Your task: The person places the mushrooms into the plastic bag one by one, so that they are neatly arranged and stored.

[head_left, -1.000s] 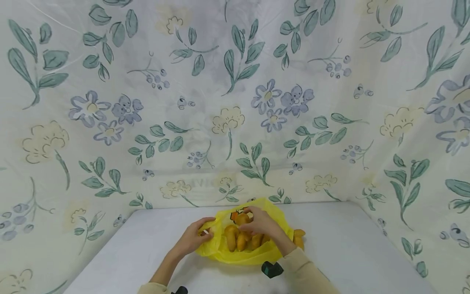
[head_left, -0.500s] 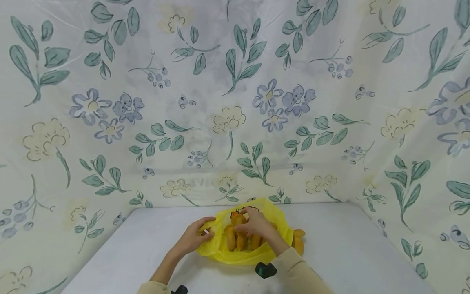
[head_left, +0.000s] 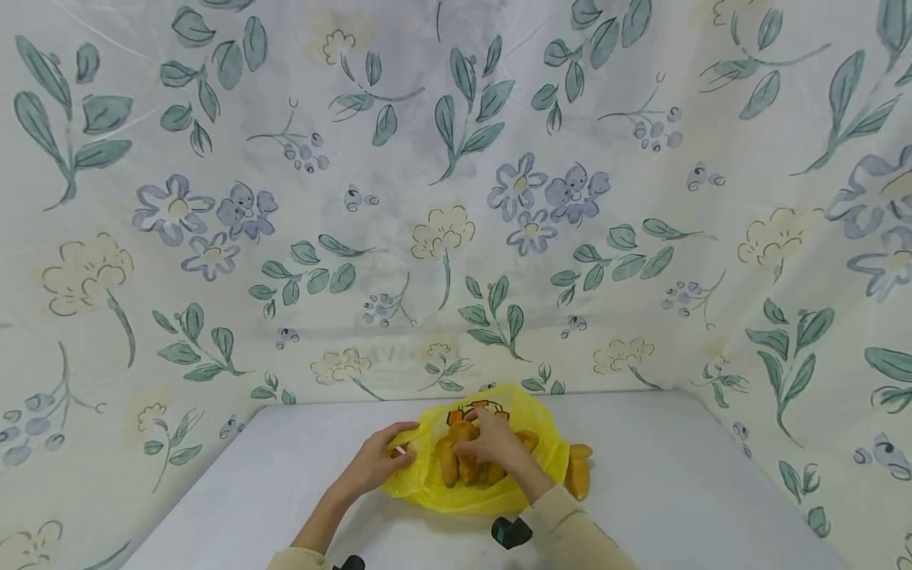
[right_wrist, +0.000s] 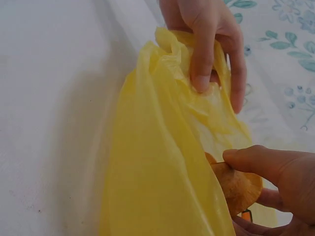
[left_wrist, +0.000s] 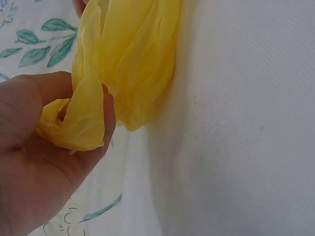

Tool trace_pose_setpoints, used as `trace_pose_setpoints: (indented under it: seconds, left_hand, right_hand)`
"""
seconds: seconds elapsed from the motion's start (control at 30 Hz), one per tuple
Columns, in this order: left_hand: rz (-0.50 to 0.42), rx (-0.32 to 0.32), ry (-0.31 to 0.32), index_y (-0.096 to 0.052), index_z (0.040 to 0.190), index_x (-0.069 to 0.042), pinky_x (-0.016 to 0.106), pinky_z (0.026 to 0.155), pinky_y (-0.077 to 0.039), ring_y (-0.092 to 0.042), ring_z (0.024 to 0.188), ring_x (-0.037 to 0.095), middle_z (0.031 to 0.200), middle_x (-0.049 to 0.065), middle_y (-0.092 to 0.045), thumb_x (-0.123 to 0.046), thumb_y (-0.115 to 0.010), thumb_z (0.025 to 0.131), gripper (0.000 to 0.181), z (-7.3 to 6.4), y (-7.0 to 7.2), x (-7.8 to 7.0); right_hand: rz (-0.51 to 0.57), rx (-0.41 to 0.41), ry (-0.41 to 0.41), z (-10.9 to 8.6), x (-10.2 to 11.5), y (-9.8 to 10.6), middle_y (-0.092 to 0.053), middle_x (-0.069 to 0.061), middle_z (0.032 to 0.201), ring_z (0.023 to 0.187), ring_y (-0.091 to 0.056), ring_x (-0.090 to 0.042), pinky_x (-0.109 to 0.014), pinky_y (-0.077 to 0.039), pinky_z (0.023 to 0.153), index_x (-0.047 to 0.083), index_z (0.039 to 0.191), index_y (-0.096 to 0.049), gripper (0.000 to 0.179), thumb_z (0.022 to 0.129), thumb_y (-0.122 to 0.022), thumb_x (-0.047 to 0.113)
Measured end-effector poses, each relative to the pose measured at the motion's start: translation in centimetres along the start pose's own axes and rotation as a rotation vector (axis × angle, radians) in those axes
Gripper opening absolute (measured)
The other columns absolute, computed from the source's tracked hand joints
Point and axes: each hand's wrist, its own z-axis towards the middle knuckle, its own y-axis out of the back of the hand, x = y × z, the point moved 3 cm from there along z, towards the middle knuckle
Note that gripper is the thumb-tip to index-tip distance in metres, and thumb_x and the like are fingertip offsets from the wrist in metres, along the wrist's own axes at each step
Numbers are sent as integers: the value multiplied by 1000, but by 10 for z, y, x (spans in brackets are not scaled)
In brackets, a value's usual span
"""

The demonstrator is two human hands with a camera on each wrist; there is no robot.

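Observation:
A thin yellow plastic bag (head_left: 480,497) lies on the table with its mouth spread. My left hand (head_left: 378,457) holds the bag's left edge, the film bunched between thumb and fingers in the left wrist view. At the bag's mouth my right hand (head_left: 502,442) grips a golden-brown mushroom (right_wrist: 238,189) by its rounded top, with the thumb on the near side. Several similar brown mushrooms (head_left: 447,463) lie side by side inside the bag. The right hand partly covers those behind it, and the bag film hides the lower part of the gripped one in the right wrist view.
Another brown mushroom shape (head_left: 579,477) lies on the table just outside the bag's right side. The white table (head_left: 677,475) meets a floral curtain (head_left: 442,317) at the back and sides. Orange and black print (head_left: 456,416) shows on the bag.
My right hand has shifted slightly left with the mushroom, and more of the bag's print shows behind it. The left hand stays in place on the bag edge.

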Motion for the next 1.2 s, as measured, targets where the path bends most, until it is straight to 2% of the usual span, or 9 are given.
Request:
trace_pose_setpoints:
  seconds: [0.43,0.63,0.8,1.0,1.2]
  left_hand:
    - [1,-11,-12,-58,132,-5,20,74,-50,-58,90,19,131,20,-60,-4,-67,87,46,-4,3,2]
    - [26,9,-56,-57,132,-5,19,76,-49,-58,91,18,133,21,-59,-6,-67,88,45,-4,0,-1]
    - [15,-10,-20,-58,132,-6,22,76,-51,-58,91,19,131,19,-59,-5,-68,87,45,-4,0,1]
    - [-4,-1,11,-58,132,-6,22,76,-52,-57,92,18,130,18,-60,-5,-67,88,45,-3,-2,1]
    - [-1,9,24,-57,133,-6,22,76,-52,-57,92,18,131,18,-59,-6,-67,89,45,-1,-2,-1]
  right_hand:
    - [16,16,14,-1,5,-4,-62,-16,113,66,-64,-19,-34,-58,67,5,128,-53,56,82,-79,23]
    - [16,8,14,-1,0,-3,-62,-18,117,68,-63,-17,-32,-56,66,2,129,-52,57,82,-78,19]
    - [30,14,29,-1,-1,-2,-60,-20,124,70,-63,-16,-32,-57,65,1,130,-52,57,83,-78,18]
    - [-22,5,42,-5,1,6,-58,-22,129,68,-64,-16,-30,-56,64,2,130,-53,57,84,-78,23]
    - [-45,0,94,-11,4,22,-59,-25,124,69,-62,-17,-28,-54,62,1,129,-53,57,84,-77,24]
